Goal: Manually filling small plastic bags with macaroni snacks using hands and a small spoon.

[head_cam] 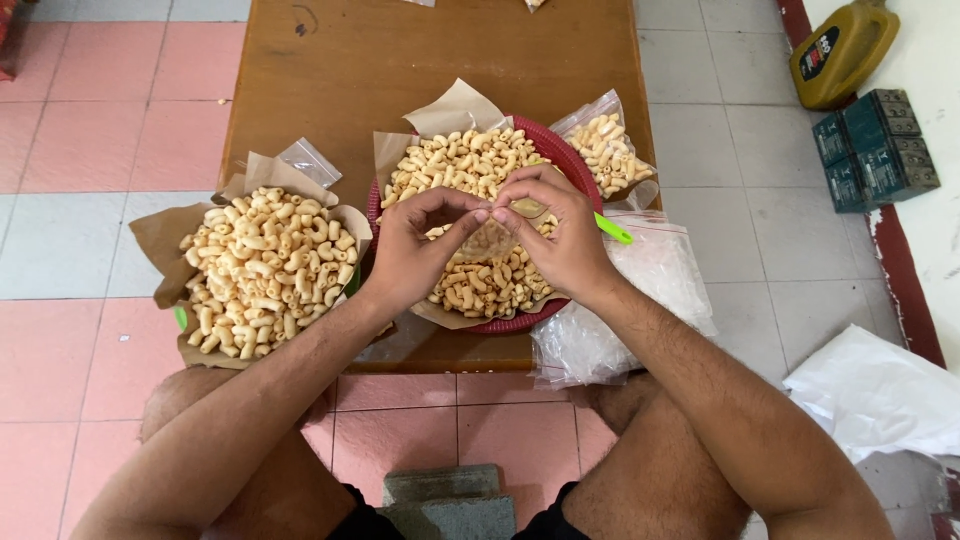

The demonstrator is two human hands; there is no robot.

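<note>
Grey block (445, 497) on pink-and-white tiles (90, 150), both grips pinching small clear bag (490, 238) over wooden table (400, 60).

Pale beige snack curls, brown paper, red basket on a mid-brown wooden table.

Beige-cream macaroni-shaped snacks (470, 170) lie on tan-brown paper (455, 108) in a red basket (568, 160); 2nd pile of snacks (262, 268), same pale beige, on brown paper (160, 235) w/ a bit of green rim (180, 318) showing. Small clear bag (487, 240) btwn left hand (410, 250) & right hand (560, 235), see-through. Filled clear bag (608, 150) shows beige pieces. Lime-green handle (612, 228). Stack of clear bags (630, 300) looks whitish. Table (340, 70) warm brown. Floor tiles (90, 130) pink & light grey in a checked pattern. Yellow jug (840, 50) w/ black label; dark teal boxes (875, 148); white plastic sheet (880, 395); grey block (445, 500).
</note>
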